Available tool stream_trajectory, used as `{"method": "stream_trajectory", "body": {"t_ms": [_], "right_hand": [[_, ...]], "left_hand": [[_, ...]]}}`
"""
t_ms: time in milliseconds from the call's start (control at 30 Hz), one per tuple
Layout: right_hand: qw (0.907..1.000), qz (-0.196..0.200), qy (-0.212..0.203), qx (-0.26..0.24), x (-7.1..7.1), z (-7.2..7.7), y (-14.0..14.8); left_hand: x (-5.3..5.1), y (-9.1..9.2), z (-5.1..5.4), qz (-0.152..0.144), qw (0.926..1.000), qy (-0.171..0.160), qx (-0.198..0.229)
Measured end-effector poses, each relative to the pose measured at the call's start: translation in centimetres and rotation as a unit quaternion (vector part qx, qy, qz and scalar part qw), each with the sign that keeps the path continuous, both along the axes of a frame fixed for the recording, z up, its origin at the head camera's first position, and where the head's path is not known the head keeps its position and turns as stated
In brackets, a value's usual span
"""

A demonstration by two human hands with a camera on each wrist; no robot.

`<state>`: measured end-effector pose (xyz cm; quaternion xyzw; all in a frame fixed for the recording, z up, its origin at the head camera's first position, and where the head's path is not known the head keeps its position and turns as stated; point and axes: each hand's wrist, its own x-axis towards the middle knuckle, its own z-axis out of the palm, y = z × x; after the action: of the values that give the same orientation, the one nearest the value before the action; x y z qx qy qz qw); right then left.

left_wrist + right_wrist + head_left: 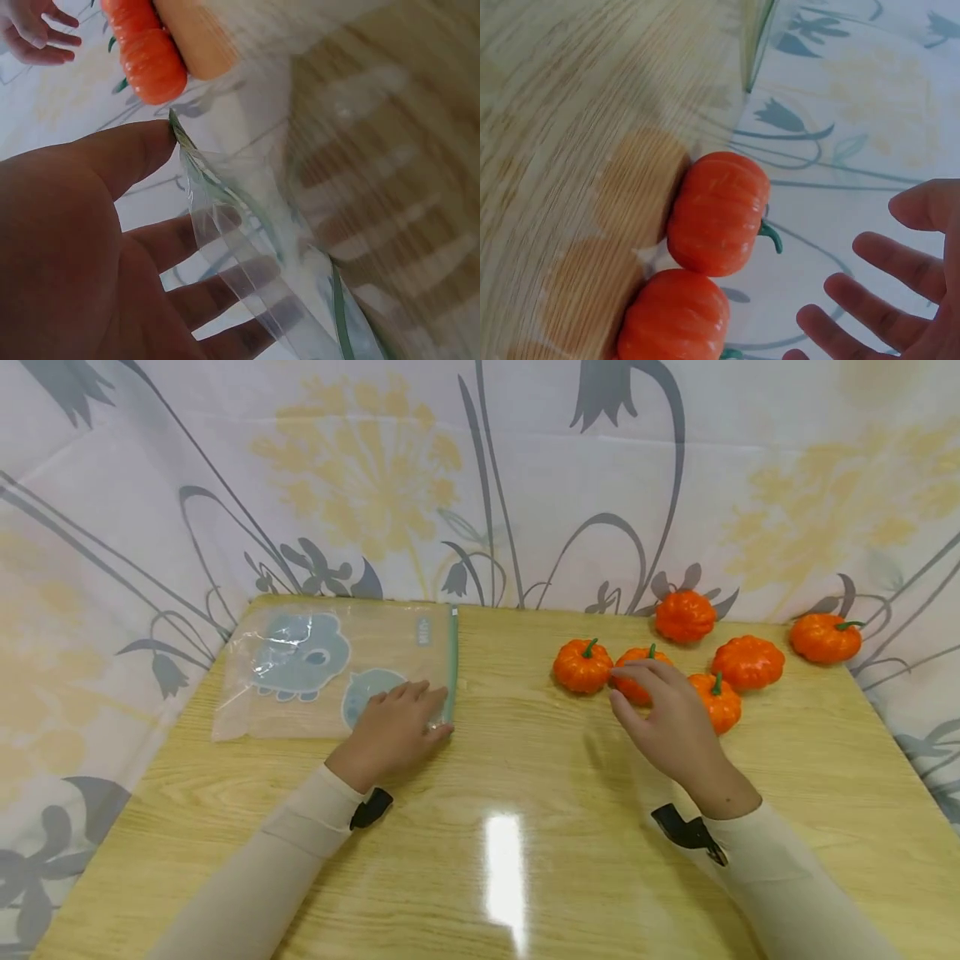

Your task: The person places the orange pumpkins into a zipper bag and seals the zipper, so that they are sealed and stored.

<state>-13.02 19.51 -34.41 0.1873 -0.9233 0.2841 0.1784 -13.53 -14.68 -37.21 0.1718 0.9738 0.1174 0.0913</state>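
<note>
A clear zip bag with blue dinosaur prints and a green zip edge lies flat at the table's left. My left hand rests over its near right corner, fingers extended. In the left wrist view, the thumb touches the end of the zip strip, and the other fingers show through the clear film. Over the small orange pumpkins hovers my right hand, fingers spread and holding nothing. Nearest to it are a green-stemmed pumpkin, partly hidden by the fingers, a pumpkin to its left and another pumpkin beside the hand.
Farther back sit a pumpkin by the wall, a pumpkin and a pumpkin at the far right edge. A flower-patterned cloth rises behind the wood-grain table, which reflects a bright light.
</note>
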Motion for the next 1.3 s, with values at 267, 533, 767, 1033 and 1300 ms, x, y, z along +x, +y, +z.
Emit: {"method": "stream_trajectory", "body": {"t_ms": [267,533,767,1033,1300], "right_hand": [[0.9994,-0.008,-0.025,0.022,-1.4,-0.9,-0.3],[0.9982,-0.015,-0.051,0.029,-1.9,-1.3,-0.5],[0.9971,-0.021,-0.066,0.032,-2.2,-1.5,-0.6],[0.9959,-0.025,-0.078,0.04,-2.9,-1.7,-1.1],[0.9912,-0.028,-0.116,0.057,-3.7,-1.7,-1.2]], "left_hand": [[0.6,0.6,-0.2,-0.01,0.9999,-0.005,-0.007],[0.7,1.0,-0.9,-0.027,0.9995,0.012,-0.012],[1.4,2.0,-0.9,-0.045,0.9984,0.023,-0.026],[2.5,2.7,-0.7,-0.06,0.9969,0.041,-0.03],[2.8,3.0,-0.8,-0.065,0.9954,0.067,-0.022]]}}
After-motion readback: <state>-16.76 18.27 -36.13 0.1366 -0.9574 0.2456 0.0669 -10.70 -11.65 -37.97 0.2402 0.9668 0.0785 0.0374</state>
